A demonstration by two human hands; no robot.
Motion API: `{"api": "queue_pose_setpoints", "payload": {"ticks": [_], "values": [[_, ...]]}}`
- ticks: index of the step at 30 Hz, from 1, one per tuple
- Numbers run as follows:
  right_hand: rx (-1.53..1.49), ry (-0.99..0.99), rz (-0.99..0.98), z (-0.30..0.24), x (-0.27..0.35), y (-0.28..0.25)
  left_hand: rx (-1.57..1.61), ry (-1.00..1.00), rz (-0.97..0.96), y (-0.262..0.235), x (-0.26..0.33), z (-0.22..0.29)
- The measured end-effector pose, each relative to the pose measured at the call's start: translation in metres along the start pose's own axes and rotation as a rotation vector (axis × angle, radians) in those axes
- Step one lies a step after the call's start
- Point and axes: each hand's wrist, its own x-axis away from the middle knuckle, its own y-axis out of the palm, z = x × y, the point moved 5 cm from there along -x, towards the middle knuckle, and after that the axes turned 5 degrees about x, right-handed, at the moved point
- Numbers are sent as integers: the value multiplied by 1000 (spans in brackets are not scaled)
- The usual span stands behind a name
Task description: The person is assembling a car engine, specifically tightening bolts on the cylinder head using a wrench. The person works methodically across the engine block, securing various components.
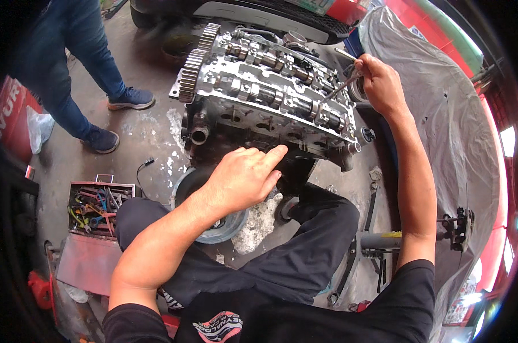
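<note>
In front of me stands an engine with its top uncovered, its cylinder head [259, 74] showing two rows of camshafts. Toothed cam gears [195, 71] sit at its left end. My right hand [380, 86] is closed around a metal wrench [342, 87] with a light bar handle and a thin shaft. That shaft slants down to the near camshaft, toward the right end; its tip is too small to make out. My left hand [247, 177] is empty at the engine's near side, index finger and thumb stretched out, the other fingers partly curled. Whether its fingertip touches the engine, I cannot tell.
An open toolbox [104, 184] full of hand tools lies at left. A bluish basin [227, 228] is below my left forearm. Another person's legs [93, 51] stand at upper left. A car bumper [253, 20] is behind the engine; a grey sheet [447, 126] hangs at right.
</note>
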Motion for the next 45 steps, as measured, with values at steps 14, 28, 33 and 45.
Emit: {"api": "queue_pose_setpoints", "payload": {"ticks": [14, 28, 33, 45], "values": [[-85, -237, -357, -10, -25, -37, -217, -3, -298, 20, 43, -9], [-152, -260, -425, -17, 18, -31, -217, -32, -375, 17, 48, -7], [19, -497, -302, -24, 10, -29, -265, -71, -373, 12, 53, -15], [65, -255, -475, -28, -3, -13, -241, -78, -386, 9, 47, -13]]}}
